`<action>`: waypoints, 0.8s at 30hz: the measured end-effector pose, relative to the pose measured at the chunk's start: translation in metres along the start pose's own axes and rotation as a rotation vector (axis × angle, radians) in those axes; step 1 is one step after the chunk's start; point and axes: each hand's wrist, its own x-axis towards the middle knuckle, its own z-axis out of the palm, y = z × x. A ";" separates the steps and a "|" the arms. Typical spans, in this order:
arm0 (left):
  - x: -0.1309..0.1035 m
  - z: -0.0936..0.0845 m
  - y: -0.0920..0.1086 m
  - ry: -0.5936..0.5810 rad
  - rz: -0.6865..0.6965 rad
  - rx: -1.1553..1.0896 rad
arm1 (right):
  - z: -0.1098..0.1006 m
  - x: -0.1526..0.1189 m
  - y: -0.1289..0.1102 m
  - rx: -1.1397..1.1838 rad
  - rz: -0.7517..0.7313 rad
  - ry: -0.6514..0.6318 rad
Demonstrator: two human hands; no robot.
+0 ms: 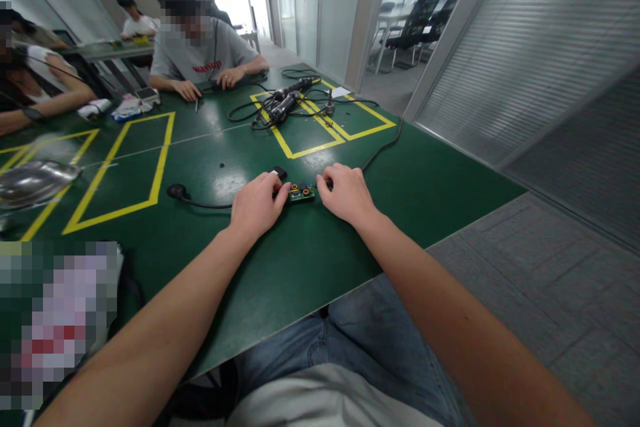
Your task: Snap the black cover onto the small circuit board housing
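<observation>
A small green circuit board (302, 195) with round copper-coloured parts lies on the green table between my hands. My left hand (259, 205) is closed at the board's left end, thumb and fingers pressed on it. At the right end, my right hand (345, 192) pinches a dark cable (383, 149) where it meets the board; its fingertips are partly hidden. Another black cable (210, 205) runs left from under my left hand to a round black plug (177, 191). Just behind my left fingers sits a small black part (279, 173).
Black tools with coiled cables (286, 101) lie beyond my hands, among yellow tape outlines (317, 149). A metal tray (37, 181) is at the far left. Across the green table (450, 193), a person (205, 53) works with both hands; another sits at the left.
</observation>
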 end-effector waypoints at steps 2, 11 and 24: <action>0.001 0.001 -0.001 0.006 -0.008 -0.014 | 0.000 0.000 0.000 0.005 -0.003 0.007; 0.001 0.004 -0.010 0.024 0.166 -0.145 | -0.002 0.000 0.002 0.022 0.031 0.099; 0.002 0.009 -0.018 0.048 0.298 -0.235 | -0.003 0.000 0.000 -0.003 0.089 0.089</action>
